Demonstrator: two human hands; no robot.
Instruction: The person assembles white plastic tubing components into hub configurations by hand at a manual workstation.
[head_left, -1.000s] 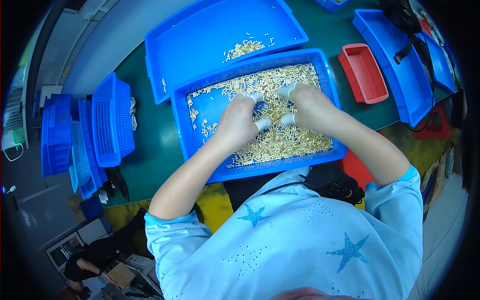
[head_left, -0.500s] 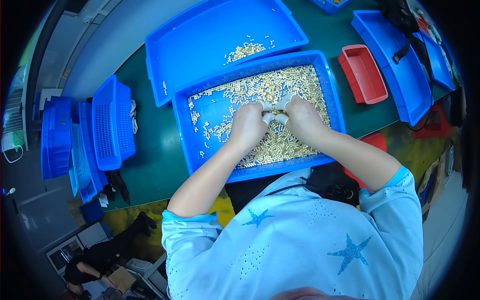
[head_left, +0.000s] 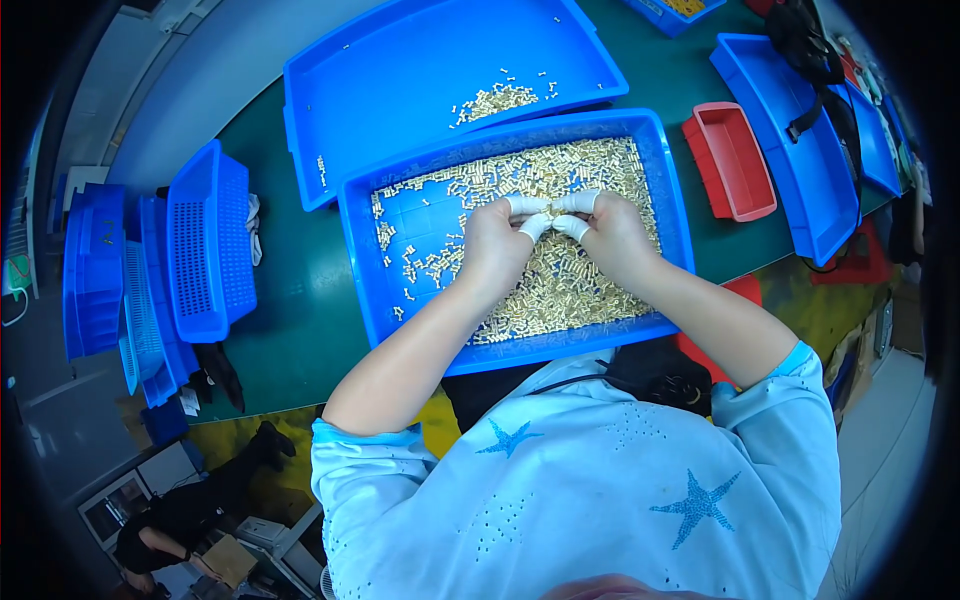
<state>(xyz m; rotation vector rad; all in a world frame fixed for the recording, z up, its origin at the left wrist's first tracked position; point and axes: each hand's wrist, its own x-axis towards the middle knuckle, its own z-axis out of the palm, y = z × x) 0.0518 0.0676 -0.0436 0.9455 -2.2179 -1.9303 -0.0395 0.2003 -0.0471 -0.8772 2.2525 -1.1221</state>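
A blue tray (head_left: 362, 290) in front of me holds a great many small brass-coloured metal pieces (head_left: 560, 285), dumbbell-like or cylindrical in shape. Over the middle of this heap my left hand (head_left: 497, 240) and my right hand (head_left: 617, 235) meet, white covers on the thumbs and forefingers. The fingers of both are pinched, tip to tip, with a brass-coloured bit showing between them. Its exact shape is too small to make out. My other fingers are curled in and partly hidden.
Behind stands a larger blue tray (head_left: 390, 100) with a small pile of the same pieces. A red bin (head_left: 727, 160) and a long blue tray (head_left: 800, 165) lie right. Blue perforated baskets (head_left: 210, 250) stand left on the green table (head_left: 305, 290). Another person (head_left: 190, 515) bends at lower left.
The thumbs and forefingers of my two hands have come closer together, and their tips now meet. The whole view has shifted slightly.
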